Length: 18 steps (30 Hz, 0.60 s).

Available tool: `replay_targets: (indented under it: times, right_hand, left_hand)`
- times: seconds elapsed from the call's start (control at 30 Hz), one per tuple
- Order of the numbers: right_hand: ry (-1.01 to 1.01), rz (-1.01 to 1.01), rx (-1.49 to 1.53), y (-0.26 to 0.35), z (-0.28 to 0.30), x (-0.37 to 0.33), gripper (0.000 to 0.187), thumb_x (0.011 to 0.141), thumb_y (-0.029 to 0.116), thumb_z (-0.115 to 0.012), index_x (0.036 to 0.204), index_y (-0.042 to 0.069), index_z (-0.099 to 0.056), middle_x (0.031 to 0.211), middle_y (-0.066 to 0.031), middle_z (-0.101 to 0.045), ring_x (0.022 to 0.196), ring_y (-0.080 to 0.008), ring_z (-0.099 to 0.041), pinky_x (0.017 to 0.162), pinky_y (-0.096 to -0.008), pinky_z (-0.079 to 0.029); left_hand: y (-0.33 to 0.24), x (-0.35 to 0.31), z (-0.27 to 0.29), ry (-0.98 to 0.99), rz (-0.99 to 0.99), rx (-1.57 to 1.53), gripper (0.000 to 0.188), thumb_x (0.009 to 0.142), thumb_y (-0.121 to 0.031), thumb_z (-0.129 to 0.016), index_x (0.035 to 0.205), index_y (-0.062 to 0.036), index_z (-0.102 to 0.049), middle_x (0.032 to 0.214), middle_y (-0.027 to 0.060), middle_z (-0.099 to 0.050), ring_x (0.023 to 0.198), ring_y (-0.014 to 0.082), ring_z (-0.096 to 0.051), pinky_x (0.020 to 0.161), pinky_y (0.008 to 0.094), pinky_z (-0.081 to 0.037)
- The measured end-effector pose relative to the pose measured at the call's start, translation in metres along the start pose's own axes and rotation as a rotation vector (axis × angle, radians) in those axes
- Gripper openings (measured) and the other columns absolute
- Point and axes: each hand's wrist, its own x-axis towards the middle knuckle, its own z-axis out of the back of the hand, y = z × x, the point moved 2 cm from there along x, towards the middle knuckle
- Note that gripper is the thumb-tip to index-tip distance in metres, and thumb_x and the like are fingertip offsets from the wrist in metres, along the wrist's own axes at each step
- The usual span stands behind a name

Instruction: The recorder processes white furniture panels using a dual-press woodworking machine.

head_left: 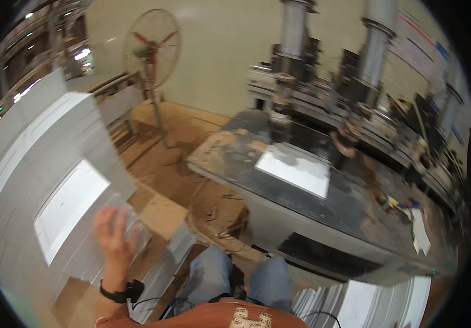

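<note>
My left hand is raised beside a tall stack of pale panels on the left. Its fingers are spread, slightly blurred, and nothing shows in them. Closest to this hand lies a white rectangular panel on the stack. Only a sliver of my right hand shows at the bottom right edge, by a row of white panels; its fingers are mostly hidden. Another white panel lies flat on the dark machine table, under the machine's spindle heads, apart from both hands.
The machine's cylinders and spindle heads stand over the back of the table. A pedestal fan stands by the wall. Sawdust covers the floor between stack and table. Scraps lie at the table's right.
</note>
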Motion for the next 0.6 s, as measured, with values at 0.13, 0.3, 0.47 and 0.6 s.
replay_targets:
  times: [0.13, 0.3, 0.47, 0.6]
  right_hand:
    - [0.008, -0.168, -0.019, -0.014, -0.026, -0.017, 0.044, 0.090, 0.006, -0.053, 0.134, 0.008, -0.049, 0.140, -0.0140, -0.045, 0.130, -0.0311, -0.041, 0.106, -0.0411, -0.034]
    - [-0.294, 0.318, 0.191, 0.040, -0.072, -0.030, 0.048, 0.080, -0.003, -0.047, 0.125, 0.010, -0.057, 0.124, -0.0120, -0.059, 0.117, -0.0325, -0.054, 0.097, -0.0418, -0.041]
    - [-0.392, 0.861, 0.545, 0.222, 0.007, -0.057, 0.049, 0.067, -0.007, -0.050, 0.111, 0.008, -0.063, 0.111, -0.0102, -0.066, 0.105, -0.0333, -0.061, 0.088, -0.0420, -0.047]
    - [-0.219, 1.111, 0.667, 0.356, 0.010, -0.063, 0.040, 0.075, -0.003, -0.052, 0.110, 0.013, -0.064, 0.109, -0.0067, -0.066, 0.104, -0.0326, -0.061, 0.092, -0.0414, -0.046]
  left_hand:
    - [-0.136, 0.042, -0.130, 0.260, -0.270, -0.699, 0.045, 0.072, -0.020, -0.074, 0.113, -0.0077, -0.061, 0.114, 0.0132, -0.055, 0.116, 0.0339, -0.048, 0.100, 0.0484, -0.036]
    - [-0.275, 0.076, -0.273, 0.363, -0.459, -0.711, 0.057, 0.083, -0.044, -0.064, 0.126, -0.0081, -0.053, 0.129, 0.0128, -0.048, 0.130, 0.0335, -0.036, 0.106, 0.0549, -0.027]
    - [-0.339, 0.075, -0.321, 0.442, -0.338, -0.614, 0.070, 0.081, -0.057, -0.058, 0.129, -0.0060, -0.050, 0.128, 0.0151, -0.048, 0.125, 0.0344, -0.038, 0.106, 0.0567, -0.024]
    - [-0.298, 0.052, -0.254, 0.431, -0.507, -0.666, 0.063, 0.079, -0.051, -0.064, 0.123, -0.0068, -0.054, 0.116, 0.0153, -0.051, 0.111, 0.0336, -0.046, 0.099, 0.0530, -0.033]
